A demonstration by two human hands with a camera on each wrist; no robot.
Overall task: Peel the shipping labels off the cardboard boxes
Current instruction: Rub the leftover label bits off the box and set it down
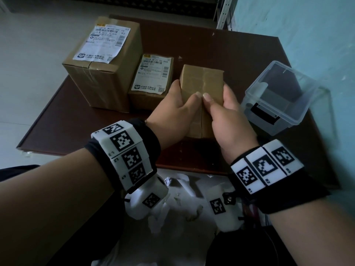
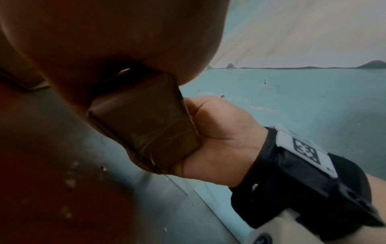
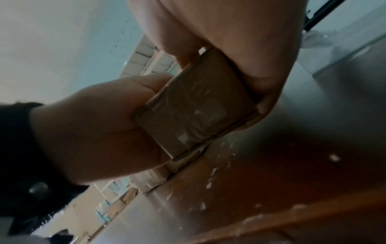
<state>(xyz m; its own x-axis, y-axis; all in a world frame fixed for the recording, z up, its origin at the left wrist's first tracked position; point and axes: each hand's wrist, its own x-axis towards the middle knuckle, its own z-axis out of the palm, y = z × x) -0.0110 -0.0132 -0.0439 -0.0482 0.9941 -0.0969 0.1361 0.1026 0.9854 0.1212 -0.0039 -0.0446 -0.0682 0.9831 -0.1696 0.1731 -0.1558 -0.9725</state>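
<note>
Right now the small plain box (image 1: pixel 201 87) sits between both my hands over the near middle of the worktop (image 1: pixel 221 47), its taped top face bare of any label. My left hand (image 1: pixel 172 112) wraps its left side, fingers curled round the far edge and thumb lying on top. My right hand (image 1: pixel 224 116) takes the right side the same way, thumb on top so the two thumb tips almost meet at the tape seam. So each grip is closed around this box. From the left wrist view the box (image 2: pixel 146 122) shows a taped end, with my right hand (image 2: pixel 219 142) cupping it from beyond; from the right wrist view the box (image 3: pixel 196 112) is pinched between both palms, just above the worktop.

Just to the left stands a medium box (image 1: pixel 149 96) with a white shipping label (image 1: pixel 153 73) on top. Further left is a large box (image 1: pixel 103 73), its own label (image 1: pixel 103 45) wrinkled at the near edge. A clear plastic tub (image 1: pixel 278 96) stands to the right. Below the worktop's near edge, torn white paper scraps (image 1: pixel 182 198) lie on the floor.
</note>
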